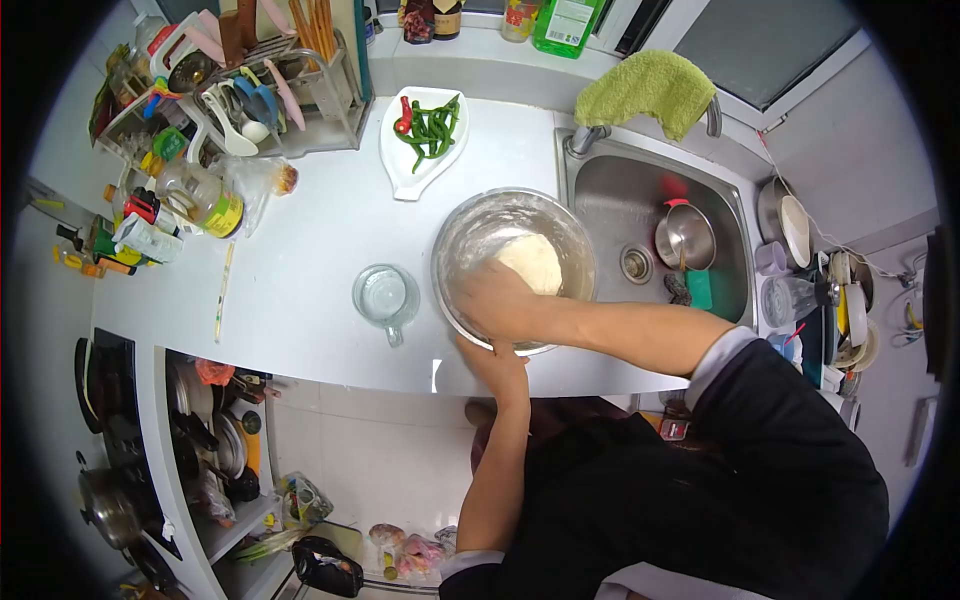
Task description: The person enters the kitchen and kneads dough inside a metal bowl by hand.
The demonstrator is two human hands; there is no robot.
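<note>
The bowl [578, 268] could hit the glass [387, 293] if the left hand [494, 367] against it slips — can't tell either grip (right hand [499, 301] beside the dough [536, 263]).

On the table [310, 225] we see a white plate [408, 182] of green peppers [433, 135], with a red pepper [403, 115] at its left side. Left of it we find a crowded rack [350, 125], with a white spoon [238, 142] and, near the back, upright chopsticks [320, 30]. A yellow-labelled bottle [215, 205] stands near the rack; a thin stick [223, 290] lies closer to the front edge. In the sink [605, 195] we spot a steel bowl [690, 238] and a green block [698, 290], while a green towel [640, 90] drapes over the tap [588, 140]. Lower left, we notice a pot [110, 508].
</note>
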